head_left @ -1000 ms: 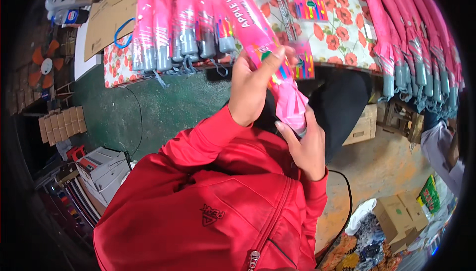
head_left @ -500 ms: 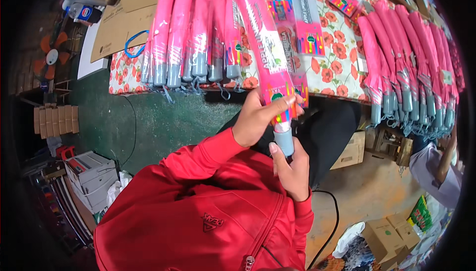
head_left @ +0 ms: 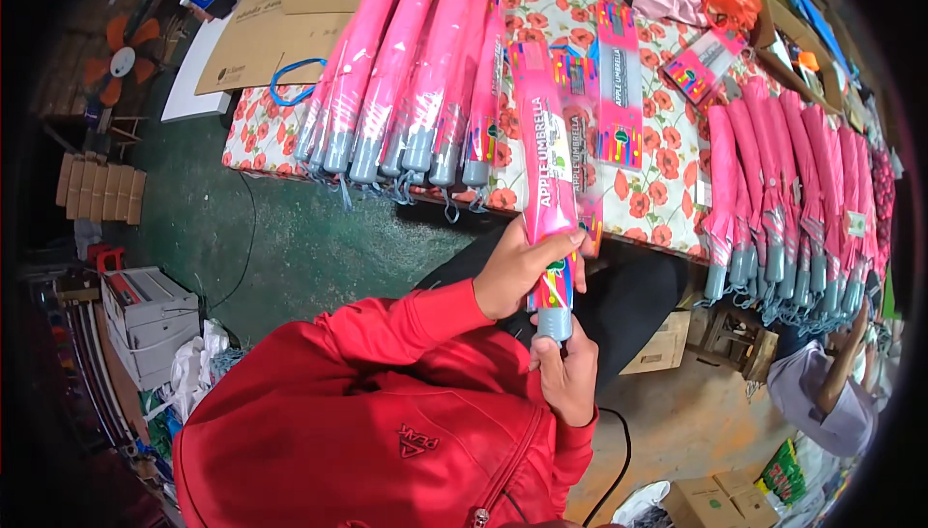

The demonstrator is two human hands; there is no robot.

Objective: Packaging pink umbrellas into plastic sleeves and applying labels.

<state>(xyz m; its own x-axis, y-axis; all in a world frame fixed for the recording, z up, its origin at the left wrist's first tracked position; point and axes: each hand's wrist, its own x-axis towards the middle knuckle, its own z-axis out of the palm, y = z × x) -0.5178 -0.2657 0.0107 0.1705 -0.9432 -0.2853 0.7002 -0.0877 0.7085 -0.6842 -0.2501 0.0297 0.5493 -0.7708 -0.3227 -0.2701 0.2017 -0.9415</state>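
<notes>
A pink folding umbrella (head_left: 543, 165) in a clear printed plastic sleeve points away from me, its far end over the table edge. My left hand (head_left: 522, 272) is closed around the sleeve's near part, the thumb lying across the front. Below it, my right hand (head_left: 567, 373) grips the umbrella's grey handle (head_left: 553, 323), with the thumb pressed on its end. The sleeve's near edge meets the handle. Just beyond the held umbrella, flat printed sleeves (head_left: 620, 88) lie on the table. To the left rest several sleeved pink umbrellas (head_left: 449, 64), grey handles toward me.
A poppy-print cloth covers the table (head_left: 657, 185). Several unsleeved pink umbrellas (head_left: 773, 161) lie along its right side, their handles over the edge. A cardboard box (head_left: 290, 40) and a blue ring (head_left: 280, 93) are at the left. Another person's arm (head_left: 843, 373) shows at far right.
The umbrella has come nearer me and straightened. Its handle now meets the sleeve's edge, where pale fabric showed between them before. Both hands have moved down slightly, and the view has shifted.
</notes>
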